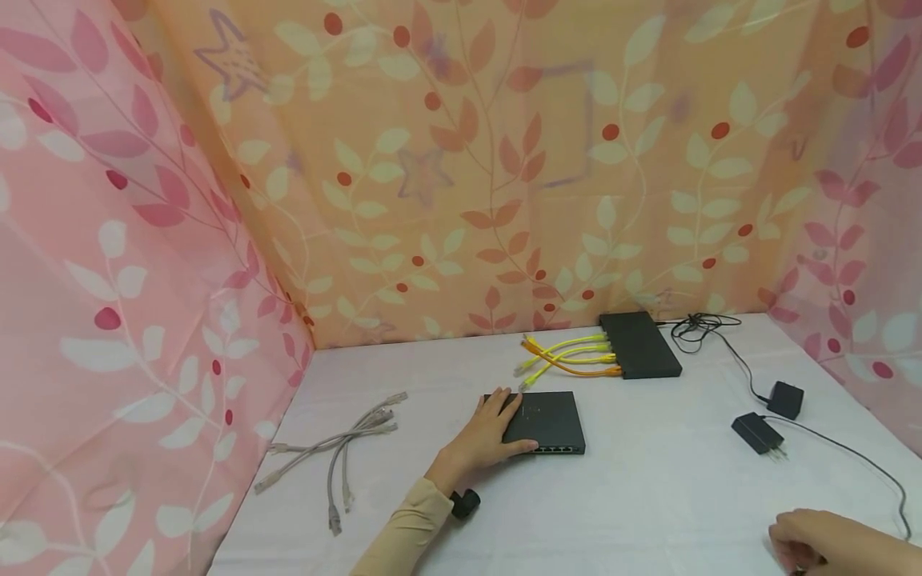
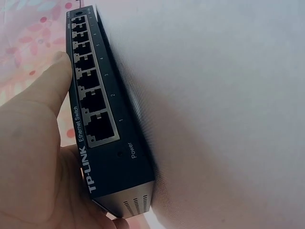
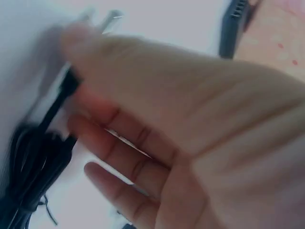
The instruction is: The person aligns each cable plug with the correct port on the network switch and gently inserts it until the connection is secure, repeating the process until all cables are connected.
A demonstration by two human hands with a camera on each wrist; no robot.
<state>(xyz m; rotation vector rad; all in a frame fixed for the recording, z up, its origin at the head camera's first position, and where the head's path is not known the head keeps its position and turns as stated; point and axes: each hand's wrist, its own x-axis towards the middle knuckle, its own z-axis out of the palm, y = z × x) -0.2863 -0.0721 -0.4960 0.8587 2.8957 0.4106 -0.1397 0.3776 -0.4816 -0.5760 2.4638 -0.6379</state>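
Observation:
My left hand (image 1: 486, 432) grips the left part of a small black TP-LINK Ethernet switch (image 1: 551, 420). Its thumb lies along the front top edge, and the other fingers reach over the top and left side. In the left wrist view the row of Ethernet ports (image 2: 93, 81) faces the camera with nothing plugged in. At the lower right, my right hand (image 1: 828, 540) has curled fingers. A black power cable (image 3: 59, 100) with a dark plug is pinched by its thumb and fingers, partly hidden. A tied cable bundle (image 3: 35, 167) hangs beside that hand.
Several grey network cables (image 1: 360, 432) lie at left. Behind stands a second black switch (image 1: 641, 344) with yellow and orange cables (image 1: 576, 352) plugged in and a coiled black cord (image 1: 695, 324). Two black power adapters (image 1: 756, 432) lie at right. Patterned curtains (image 1: 468, 160) border the table.

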